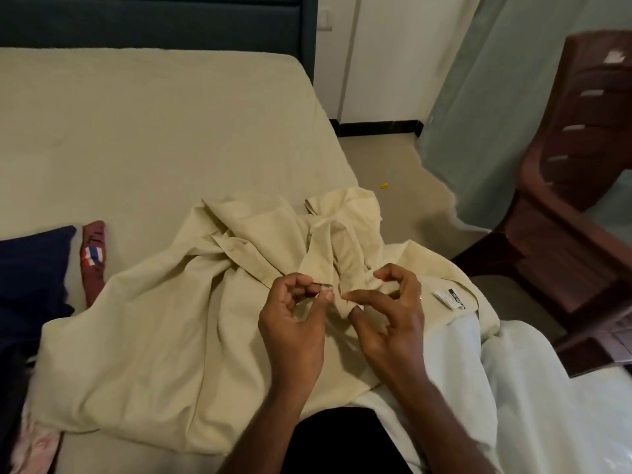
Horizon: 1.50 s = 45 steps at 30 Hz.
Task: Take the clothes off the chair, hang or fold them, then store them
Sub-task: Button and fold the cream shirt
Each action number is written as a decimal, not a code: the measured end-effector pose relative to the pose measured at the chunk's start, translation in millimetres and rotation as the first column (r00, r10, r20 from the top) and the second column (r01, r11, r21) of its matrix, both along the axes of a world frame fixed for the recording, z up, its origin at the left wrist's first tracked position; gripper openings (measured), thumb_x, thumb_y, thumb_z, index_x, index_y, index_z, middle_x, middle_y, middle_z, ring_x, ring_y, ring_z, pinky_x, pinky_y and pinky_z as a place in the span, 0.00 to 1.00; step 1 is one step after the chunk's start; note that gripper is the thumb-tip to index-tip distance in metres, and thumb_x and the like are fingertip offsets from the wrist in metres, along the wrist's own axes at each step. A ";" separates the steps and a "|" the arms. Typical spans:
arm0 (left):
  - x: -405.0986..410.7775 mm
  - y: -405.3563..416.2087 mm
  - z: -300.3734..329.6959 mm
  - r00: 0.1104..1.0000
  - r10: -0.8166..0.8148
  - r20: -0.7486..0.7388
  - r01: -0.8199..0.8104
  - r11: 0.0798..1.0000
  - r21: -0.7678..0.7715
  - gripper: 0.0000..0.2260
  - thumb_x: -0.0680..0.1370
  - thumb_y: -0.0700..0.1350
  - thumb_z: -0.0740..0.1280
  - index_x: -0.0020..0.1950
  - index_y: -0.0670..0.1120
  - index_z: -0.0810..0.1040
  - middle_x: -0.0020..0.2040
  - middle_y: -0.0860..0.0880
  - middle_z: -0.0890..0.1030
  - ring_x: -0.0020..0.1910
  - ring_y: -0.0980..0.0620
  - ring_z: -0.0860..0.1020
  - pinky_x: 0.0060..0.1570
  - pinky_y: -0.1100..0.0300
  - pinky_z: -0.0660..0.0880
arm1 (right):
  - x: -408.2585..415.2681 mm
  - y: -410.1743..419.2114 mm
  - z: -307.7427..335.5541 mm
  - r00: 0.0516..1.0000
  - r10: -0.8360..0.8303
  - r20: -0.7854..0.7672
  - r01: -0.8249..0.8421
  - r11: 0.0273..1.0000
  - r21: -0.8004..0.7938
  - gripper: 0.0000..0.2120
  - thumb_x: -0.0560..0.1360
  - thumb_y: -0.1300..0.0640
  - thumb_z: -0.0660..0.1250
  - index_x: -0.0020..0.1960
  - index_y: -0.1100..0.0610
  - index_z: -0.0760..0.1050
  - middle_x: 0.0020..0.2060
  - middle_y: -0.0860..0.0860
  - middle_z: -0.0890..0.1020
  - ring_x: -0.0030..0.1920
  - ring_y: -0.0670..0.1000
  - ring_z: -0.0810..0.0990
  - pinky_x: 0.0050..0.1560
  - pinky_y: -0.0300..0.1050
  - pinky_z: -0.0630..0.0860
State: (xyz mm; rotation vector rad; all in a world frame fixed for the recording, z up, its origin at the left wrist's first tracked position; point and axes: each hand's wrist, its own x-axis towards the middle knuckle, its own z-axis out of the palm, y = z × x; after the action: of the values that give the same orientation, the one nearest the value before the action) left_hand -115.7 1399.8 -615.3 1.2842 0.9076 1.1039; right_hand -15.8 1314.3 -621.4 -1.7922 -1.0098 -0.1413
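Cream garment [164,302] lies rumpled on bed [136,131], off chair [564,206]. Left hand [294,323] pinches twisted strip of its cloth; right hand [390,313] pinches same bunched strip just beside. Step, by my reading: untangling garment before folding. Next: free twist, spread cloth flat on bed. Dark blue cloth [30,278] near left edge.

We see bare bed [136,131] from nine to twelve o'clock; the brown chair [578,186] blocks three o'clock, the navy pillow [30,278] crowds nine.
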 end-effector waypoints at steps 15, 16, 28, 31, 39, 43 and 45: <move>10.3 -6.0 23.0 0.888 -0.313 0.338 0.434 0.815 -0.383 0.08 0.70 0.38 0.73 0.47 0.44 0.88 0.48 0.41 0.86 0.50 0.48 0.84 0.55 0.58 0.81 | 6.9 -7.3 -4.9 0.987 0.122 -0.102 -0.087 0.951 0.297 0.06 0.67 0.67 0.72 0.41 0.59 0.85 0.41 0.47 0.85 0.43 0.48 0.85 0.46 0.46 0.80; 10.5 -5.4 23.7 0.888 -0.327 0.322 0.439 0.812 -0.385 0.08 0.71 0.38 0.72 0.48 0.44 0.88 0.50 0.40 0.86 0.52 0.47 0.84 0.56 0.58 0.81 | 6.5 -7.0 -5.0 0.986 0.125 -0.114 -0.087 0.952 0.293 0.06 0.68 0.66 0.72 0.42 0.59 0.85 0.42 0.47 0.86 0.44 0.48 0.85 0.46 0.46 0.80; 14.5 0.7 25.6 0.872 -0.474 0.124 0.487 0.812 -0.322 0.05 0.79 0.34 0.67 0.52 0.37 0.81 0.47 0.44 0.86 0.48 0.52 0.83 0.49 0.64 0.78 | 13.7 -11.4 -8.5 0.964 0.187 -0.186 -0.156 0.973 0.171 0.07 0.74 0.62 0.69 0.48 0.58 0.85 0.45 0.45 0.86 0.48 0.45 0.85 0.49 0.47 0.80; 13.4 4.2 24.1 0.870 -0.483 0.101 0.489 0.818 -0.302 0.06 0.80 0.34 0.66 0.54 0.37 0.82 0.47 0.43 0.86 0.48 0.51 0.84 0.50 0.63 0.79 | 12.1 -7.9 -7.2 0.975 0.179 -0.134 -0.154 0.972 0.179 0.07 0.72 0.69 0.71 0.46 0.60 0.85 0.43 0.46 0.86 0.46 0.44 0.84 0.48 0.39 0.78; 17.3 6.9 5.5 0.922 -0.263 -0.284 0.282 0.959 0.025 0.08 0.79 0.35 0.69 0.48 0.47 0.84 0.42 0.52 0.85 0.45 0.55 0.84 0.47 0.62 0.78 | 7.7 -6.7 -4.9 0.998 0.038 0.049 -0.045 0.986 0.158 0.02 0.71 0.64 0.71 0.42 0.62 0.82 0.45 0.52 0.80 0.43 0.46 0.81 0.43 0.34 0.75; 17.4 4.4 1.6 0.918 -0.263 -0.296 0.301 0.949 0.089 0.07 0.79 0.34 0.70 0.51 0.45 0.85 0.46 0.50 0.86 0.49 0.49 0.85 0.51 0.54 0.81 | 8.2 -1.6 -6.0 0.994 0.104 0.032 -0.107 0.991 0.086 0.03 0.73 0.62 0.70 0.45 0.60 0.83 0.45 0.50 0.82 0.44 0.45 0.80 0.45 0.32 0.74; 13.8 9.9 1.6 0.924 -0.258 -0.281 0.296 0.950 0.100 0.07 0.78 0.34 0.71 0.52 0.44 0.86 0.46 0.49 0.86 0.49 0.48 0.85 0.52 0.53 0.81 | 11.0 -0.3 -7.3 0.993 0.122 0.001 -0.122 0.991 0.049 0.02 0.74 0.64 0.72 0.46 0.59 0.83 0.44 0.49 0.82 0.44 0.43 0.80 0.45 0.30 0.73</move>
State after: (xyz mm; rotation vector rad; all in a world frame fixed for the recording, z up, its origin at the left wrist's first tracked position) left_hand -101.9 1409.6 -613.7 1.6518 0.8201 0.7945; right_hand -4.8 1313.9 -628.7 -1.6810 -1.1028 -0.0880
